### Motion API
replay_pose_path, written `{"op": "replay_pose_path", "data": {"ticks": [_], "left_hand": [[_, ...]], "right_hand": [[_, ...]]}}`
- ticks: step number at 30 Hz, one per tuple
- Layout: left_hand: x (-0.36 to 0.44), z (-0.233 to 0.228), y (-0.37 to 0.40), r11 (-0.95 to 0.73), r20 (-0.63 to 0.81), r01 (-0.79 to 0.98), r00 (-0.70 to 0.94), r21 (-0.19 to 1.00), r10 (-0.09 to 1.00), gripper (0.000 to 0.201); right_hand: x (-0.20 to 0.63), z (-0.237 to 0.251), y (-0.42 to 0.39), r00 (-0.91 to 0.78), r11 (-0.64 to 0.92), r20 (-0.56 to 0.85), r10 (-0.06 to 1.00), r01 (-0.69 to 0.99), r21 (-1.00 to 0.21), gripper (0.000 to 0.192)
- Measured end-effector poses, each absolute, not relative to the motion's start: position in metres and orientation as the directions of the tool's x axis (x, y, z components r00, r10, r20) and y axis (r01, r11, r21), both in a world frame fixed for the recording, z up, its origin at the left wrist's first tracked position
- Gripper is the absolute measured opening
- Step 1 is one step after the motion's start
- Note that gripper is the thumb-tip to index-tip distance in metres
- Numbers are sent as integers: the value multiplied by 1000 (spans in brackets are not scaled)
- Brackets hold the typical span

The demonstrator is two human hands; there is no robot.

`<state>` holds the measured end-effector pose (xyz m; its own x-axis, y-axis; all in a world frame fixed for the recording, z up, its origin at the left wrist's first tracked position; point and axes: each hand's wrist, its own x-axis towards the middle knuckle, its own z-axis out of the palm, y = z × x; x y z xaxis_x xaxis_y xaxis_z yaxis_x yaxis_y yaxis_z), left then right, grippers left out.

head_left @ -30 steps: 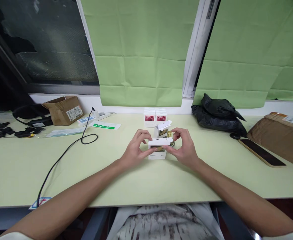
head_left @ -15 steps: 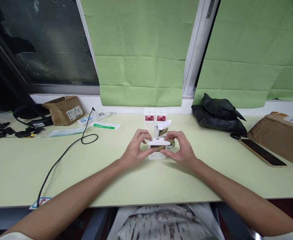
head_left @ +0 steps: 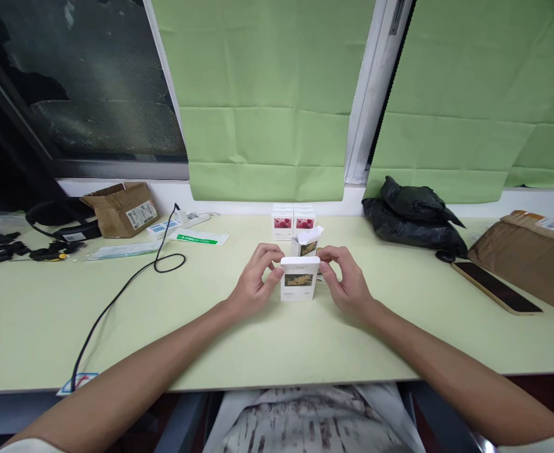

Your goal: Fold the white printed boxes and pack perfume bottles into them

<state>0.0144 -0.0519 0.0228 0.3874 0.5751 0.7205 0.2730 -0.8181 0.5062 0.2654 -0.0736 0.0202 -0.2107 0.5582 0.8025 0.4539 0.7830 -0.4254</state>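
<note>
A small white box (head_left: 298, 292) with a dark picture panel stands upright on the table before me, its top flap folded down. My left hand (head_left: 258, 280) pinches its left side near the top, thumb in front and fingers curled behind. At the opposite upper edge, my right hand (head_left: 347, 283) has its thumb and fingers closed about the right side. Just behind stands a similar white box (head_left: 308, 245) with raised flaps, partly hidden by the front one. Some small item beside my right fingers is mostly covered, and I cannot make it out.
White boxes with red pictures (head_left: 283, 228) stand at the back by the wall. A black cable (head_left: 116, 305) winds over the left side, near a cardboard carton (head_left: 126, 211). To the right lie a black plastic bag (head_left: 413, 220), a phone (head_left: 497, 288) and a brown parcel (head_left: 527, 258).
The front box's top flap, lifted half a second ago, is now down and shut. My thumbs have moved from the box's front face outward to its upper sides.
</note>
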Motion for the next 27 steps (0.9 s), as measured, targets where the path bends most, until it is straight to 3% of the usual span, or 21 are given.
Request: {"op": "replay_pose_path", "data": {"ticks": [5, 15, 22, 24, 27], "left_hand": [[15, 26, -54, -809, 711, 290, 387, 511, 588, 25], [19, 25, -53, -775, 682, 259, 369, 577, 631, 15], [24, 17, -53, -715, 652, 208, 300, 667, 696, 35], [24, 18, -54, -736, 678, 227, 287, 638, 677, 44], [23, 22, -55, -804, 731, 269, 335, 530, 594, 35]], "right_hand": [[265, 26, -74, -261, 797, 826, 500, 513, -320, 21], [264, 27, -72, -246, 746, 759, 603, 509, -428, 18], [265, 25, -69, -270, 724, 702, 659, 482, -494, 20], [265, 25, -69, -269, 717, 693, 669, 479, -506, 20], [265, 25, -70, -267, 716, 692, 671, 475, -511, 20]]}}
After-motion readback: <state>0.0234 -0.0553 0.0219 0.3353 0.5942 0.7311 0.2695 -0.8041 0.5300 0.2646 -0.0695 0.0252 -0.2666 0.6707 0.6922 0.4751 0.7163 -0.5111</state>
